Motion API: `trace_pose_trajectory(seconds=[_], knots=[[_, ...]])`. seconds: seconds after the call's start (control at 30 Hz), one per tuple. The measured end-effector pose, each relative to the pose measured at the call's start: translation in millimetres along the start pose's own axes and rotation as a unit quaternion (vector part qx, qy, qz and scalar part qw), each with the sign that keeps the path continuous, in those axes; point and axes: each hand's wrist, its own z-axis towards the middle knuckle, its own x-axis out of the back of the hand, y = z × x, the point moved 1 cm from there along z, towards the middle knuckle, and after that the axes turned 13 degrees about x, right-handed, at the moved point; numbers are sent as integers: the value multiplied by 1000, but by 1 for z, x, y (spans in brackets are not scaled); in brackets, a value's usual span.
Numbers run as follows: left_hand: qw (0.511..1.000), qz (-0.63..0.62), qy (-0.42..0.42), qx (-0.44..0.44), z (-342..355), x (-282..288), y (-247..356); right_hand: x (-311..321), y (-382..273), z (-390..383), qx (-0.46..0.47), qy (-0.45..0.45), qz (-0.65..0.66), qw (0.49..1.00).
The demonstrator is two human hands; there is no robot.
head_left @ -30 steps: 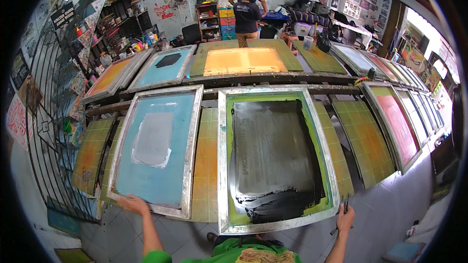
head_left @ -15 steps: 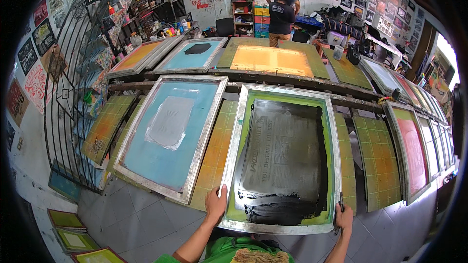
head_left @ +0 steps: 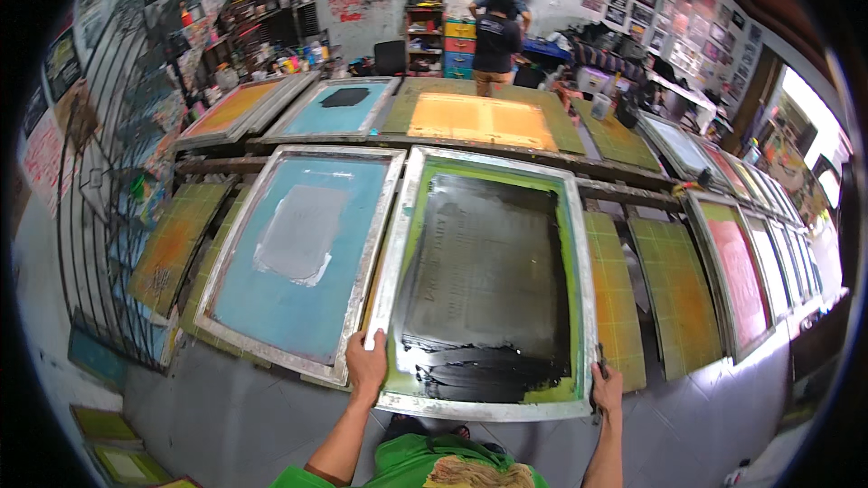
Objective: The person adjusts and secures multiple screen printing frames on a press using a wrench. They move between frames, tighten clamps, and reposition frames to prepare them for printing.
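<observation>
A large screen-printing frame (head_left: 581, 289) is between my hands, its green-edged mesh spread with black ink (head_left: 493, 280) that lies thickest along the near end. My left hand (head_left: 366, 366) is closed round the near part of its left rail. At the right rail, low down, my right hand (head_left: 608, 387) is closed too, with a slim dark object (head_left: 601, 357) showing at its fingers; its kind is unclear. Close by on the left lies a second screen frame (head_left: 294, 253) with blue mesh and a grey patch.
Flat green-and-orange printing boards (head_left: 678, 294) line the long rack on the right. A pink-meshed screen (head_left: 737, 276) stands beyond them. Across the rack lie more screens and a bright orange board (head_left: 484, 120). Two people (head_left: 497, 41) stand at the back.
The black-inked screen frame has shifted left, up against the blue screen, covering the board between them and baring more of the board on its right. Both hands moved with it.
</observation>
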Motion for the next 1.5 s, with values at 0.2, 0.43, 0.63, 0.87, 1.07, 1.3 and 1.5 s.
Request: trace_pose_trajectory(seconds=[0.2, 0.43, 0.63, 0.87, 1.07, 1.3, 1.5], knots=[[998, 55, -6, -35, 23, 13, -11, -16, -43, 21, -49, -44, -45, 997], [941, 313, -11, -126, 18, 15, -11, -18, -60, 27, -97, -61, -52, 992], [947, 293, -55, -122, 29, 20, -32, -27, -52, 16, -76, -17, -98, 992], [961, 113, -97, -232, -18, 19, -1, -10, -100, -45, -122, 164, -59, 977], [902, 38, -296, -313, -111, -22, 44, 30, -78, -180, -324, 246, 48, 912], [794, 13, -505, -337, -267, -103, 83, 74, 9, -300, -478, 321, 239, 782], [751, 17, -623, -216, -446, -214, 73, 161, 124, -355, -463, 348, 281, 765]])
